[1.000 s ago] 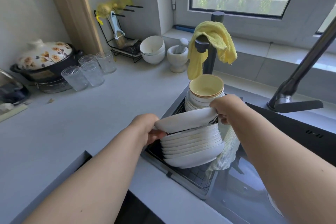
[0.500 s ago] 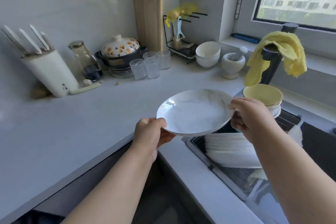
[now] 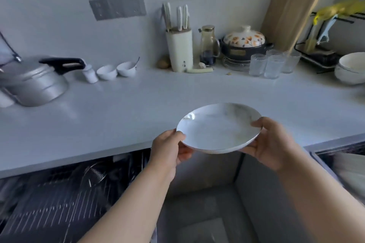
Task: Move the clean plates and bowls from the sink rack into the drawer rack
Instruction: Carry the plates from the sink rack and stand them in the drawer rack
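Plate: a white plate [image 3: 219, 127] with faint grey marbling was carried level, above the front edge of the counter [image 3: 138, 108], just right of centre frame.
Left hand: the left hand [image 3: 167, 149] grasped the rim at the plate's 8 o'clock, thumb on top and fingers curled beneath.
Right hand: the right hand [image 3: 273, 142] grasped the rim at 3 o'clock, thumb over the edge, fingers underneath.
Drawer rack: an open drawer rack [image 3: 59, 199] of dark wire prongs sat under the counter at 8 o'clock from the plate, well apart from it and blurred.
Counter, back wall: a knife block [image 3: 179, 51] stood at 12 o'clock, with a glass bottle [image 3: 209, 45] just beside it and a flowered casserole pot [image 3: 245, 45] at 1 o'clock.
Counter, right: drinking glasses [image 3: 273, 64] clustered near the pot; a cutting board [image 3: 290, 14] leaned on the wall behind.
Counter, left: a metal pressure cooker [image 3: 33, 83] sat at 10 o'clock, near two small white bowls [image 3: 116, 70].
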The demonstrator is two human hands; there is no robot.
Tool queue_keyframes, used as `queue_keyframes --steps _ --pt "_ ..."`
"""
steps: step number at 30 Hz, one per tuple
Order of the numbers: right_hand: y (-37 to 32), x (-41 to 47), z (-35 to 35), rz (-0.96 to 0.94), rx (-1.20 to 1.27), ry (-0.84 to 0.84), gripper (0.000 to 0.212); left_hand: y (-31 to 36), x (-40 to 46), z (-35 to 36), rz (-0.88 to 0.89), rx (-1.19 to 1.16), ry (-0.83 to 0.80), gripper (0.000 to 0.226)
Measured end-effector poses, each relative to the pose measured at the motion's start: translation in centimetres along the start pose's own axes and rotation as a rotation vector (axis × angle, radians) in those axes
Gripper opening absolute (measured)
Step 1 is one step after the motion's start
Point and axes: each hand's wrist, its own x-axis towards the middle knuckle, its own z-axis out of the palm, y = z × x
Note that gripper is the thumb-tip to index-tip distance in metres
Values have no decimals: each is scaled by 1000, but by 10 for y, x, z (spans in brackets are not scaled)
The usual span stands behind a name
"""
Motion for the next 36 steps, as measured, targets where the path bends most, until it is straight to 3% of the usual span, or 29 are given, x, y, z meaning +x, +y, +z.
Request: queue_keyframes --steps 6,13,18,24,29,36 --pt "82 -3 108 103 -60 -140 26 -8 -17 -143 15 58 143 14" --pt "165 -3 217 212 -127 -201 21 -32 -26 -309 78 152 460 11" --pt "219 2 276 283 -192 -253 23 -54 -35 -405 -58 277 712 28" --pt "264 12 330 397 -342 -310 17 -68 -42 -477 -172 490 910 27" --pt "296 29 370 501 -464 -362 11 -80 -39 -516 -203 602 1021 59" --pt "340 52 417 587 -552 -416 8 -93 -37 -549 -285 677 1065 72"
